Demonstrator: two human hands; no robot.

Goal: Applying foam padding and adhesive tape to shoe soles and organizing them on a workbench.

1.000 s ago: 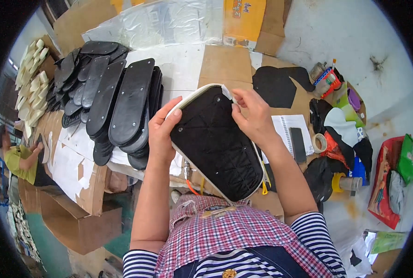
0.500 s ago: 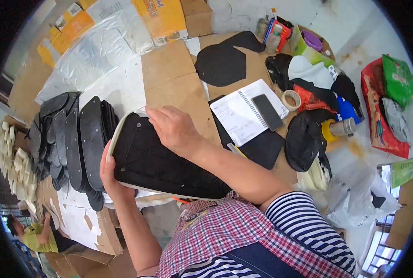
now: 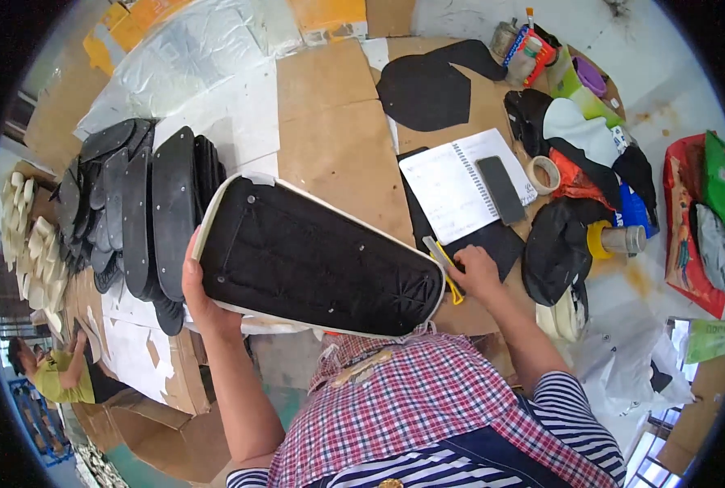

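Observation:
A long tapered shell (image 3: 313, 252) with a black fabric-like inside, several small metal rivets and a raised white rim is tilted in front of me. My left hand (image 3: 204, 297) grips its wide left end, thumb along the rim, with the other fingers hidden behind it. Just beyond its narrow right end, my right hand (image 3: 478, 272) has its fingers closed at a yellow utility knife (image 3: 439, 259) with a silvery front part. Part of the knife is covered by the fingers.
Stacked black riveted panels (image 3: 174, 215) stand left, near cream-coloured pieces (image 3: 41, 264). An open notebook (image 3: 439, 191) bears a phone (image 3: 500, 191), beside a tape roll (image 3: 544, 175). A black cut sheet (image 3: 423, 93) lies on cardboard. Far left, another person (image 3: 57, 374) sits.
My right hand has left the shell's upper rim and moved right to the utility knife. My left hand keeps its hold on the shell. The whole view has shifted slightly.

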